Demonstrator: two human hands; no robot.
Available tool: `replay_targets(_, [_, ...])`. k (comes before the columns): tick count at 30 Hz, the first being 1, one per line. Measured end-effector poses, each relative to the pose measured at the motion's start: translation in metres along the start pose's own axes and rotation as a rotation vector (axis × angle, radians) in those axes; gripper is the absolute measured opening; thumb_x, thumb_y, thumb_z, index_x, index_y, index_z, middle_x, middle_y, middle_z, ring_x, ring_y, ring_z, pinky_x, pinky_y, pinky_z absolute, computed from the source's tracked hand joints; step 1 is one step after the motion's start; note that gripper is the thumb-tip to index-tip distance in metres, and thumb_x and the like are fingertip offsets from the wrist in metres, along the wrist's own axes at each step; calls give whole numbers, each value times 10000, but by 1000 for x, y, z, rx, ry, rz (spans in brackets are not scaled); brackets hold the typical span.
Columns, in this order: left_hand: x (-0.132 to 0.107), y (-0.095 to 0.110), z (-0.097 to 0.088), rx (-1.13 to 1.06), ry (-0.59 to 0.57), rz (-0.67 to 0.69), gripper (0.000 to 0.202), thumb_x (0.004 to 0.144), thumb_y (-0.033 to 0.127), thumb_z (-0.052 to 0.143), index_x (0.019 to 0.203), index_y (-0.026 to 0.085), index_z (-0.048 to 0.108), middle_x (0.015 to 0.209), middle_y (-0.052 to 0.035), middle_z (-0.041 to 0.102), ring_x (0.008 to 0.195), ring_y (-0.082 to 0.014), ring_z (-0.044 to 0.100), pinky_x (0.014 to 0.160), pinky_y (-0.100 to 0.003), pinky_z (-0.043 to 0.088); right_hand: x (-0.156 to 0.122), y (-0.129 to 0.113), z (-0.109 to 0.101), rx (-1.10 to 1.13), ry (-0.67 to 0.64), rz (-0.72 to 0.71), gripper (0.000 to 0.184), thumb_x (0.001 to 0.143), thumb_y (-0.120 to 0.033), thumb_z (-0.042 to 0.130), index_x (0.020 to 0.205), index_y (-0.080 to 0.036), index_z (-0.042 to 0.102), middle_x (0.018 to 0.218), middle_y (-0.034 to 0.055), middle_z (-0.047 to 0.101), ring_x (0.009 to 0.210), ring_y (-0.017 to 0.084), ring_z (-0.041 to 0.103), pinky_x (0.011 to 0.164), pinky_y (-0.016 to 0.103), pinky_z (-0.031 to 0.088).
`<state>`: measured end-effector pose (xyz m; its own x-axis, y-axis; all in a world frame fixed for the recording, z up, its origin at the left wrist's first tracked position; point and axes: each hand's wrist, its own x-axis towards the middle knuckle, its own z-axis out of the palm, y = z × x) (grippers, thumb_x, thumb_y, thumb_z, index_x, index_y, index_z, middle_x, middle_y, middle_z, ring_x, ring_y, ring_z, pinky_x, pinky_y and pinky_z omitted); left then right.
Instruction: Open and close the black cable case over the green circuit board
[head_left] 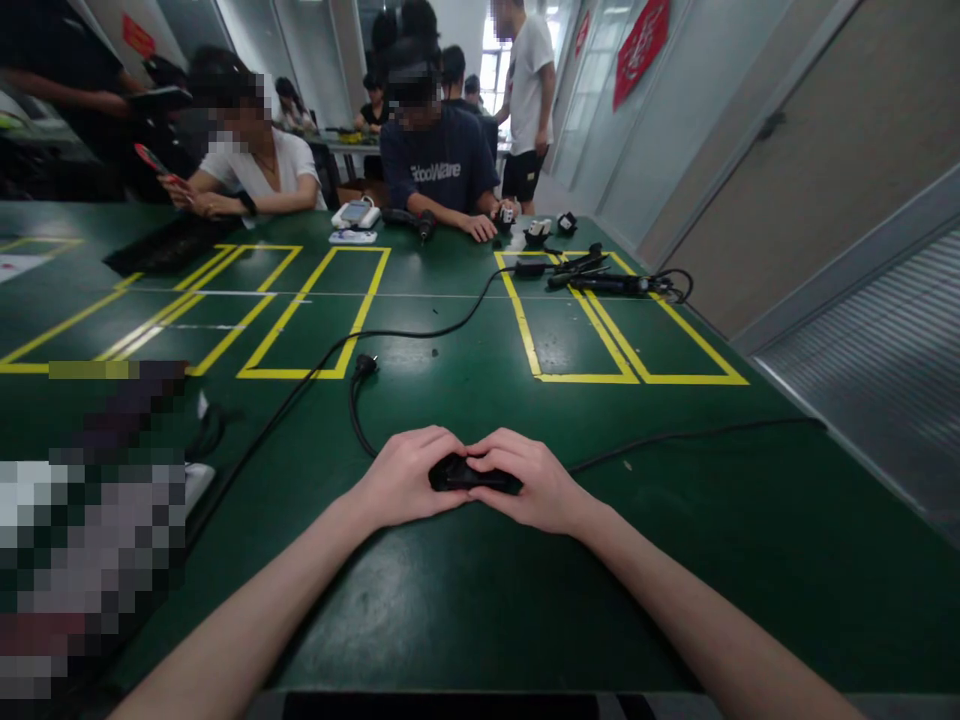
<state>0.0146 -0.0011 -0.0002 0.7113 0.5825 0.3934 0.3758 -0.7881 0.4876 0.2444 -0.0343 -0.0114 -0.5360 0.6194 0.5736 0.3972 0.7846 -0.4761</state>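
Note:
A small black device [471,474] lies on the green table [465,600] just in front of me. My left hand [409,475] curls round its left end with fingers closed. My right hand [529,480] covers its right end, fingers also closed over it. Most of the device is hidden under my fingers. A black cable [675,437] runs from under my right hand away to the right. Another black cord with a plug [364,366] loops just beyond my left hand.
Yellow tape rectangles [600,340] mark the table's far half. Black tools and cables [600,280] lie at the far right. Two people sit across the table, one with a white device [356,214] nearby. A wall and shutter run along the right.

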Motion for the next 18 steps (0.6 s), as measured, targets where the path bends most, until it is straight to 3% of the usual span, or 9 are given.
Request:
replay_targets(9, [-1, -2, -1, 5, -9, -38, 308, 858, 374, 783, 1079, 204, 653, 941, -35, 709, 817, -185, 683, 716, -280, 527, 1, 2, 3, -20, 55, -28, 114, 934, -250, 721, 1009, -198, 652, 1070, 118, 749, 943, 226, 715, 808, 383, 601])
replay_targets(18, [1, -1, -3, -3, -35, -12, 288, 857, 348, 762, 1079, 201, 652, 958, -48, 724, 856, -209, 692, 717, -299, 519, -2, 4, 2, -4, -6, 40, 194, 893, -257, 754, 1042, -199, 645, 1072, 116, 730, 959, 240, 700, 825, 394, 588])
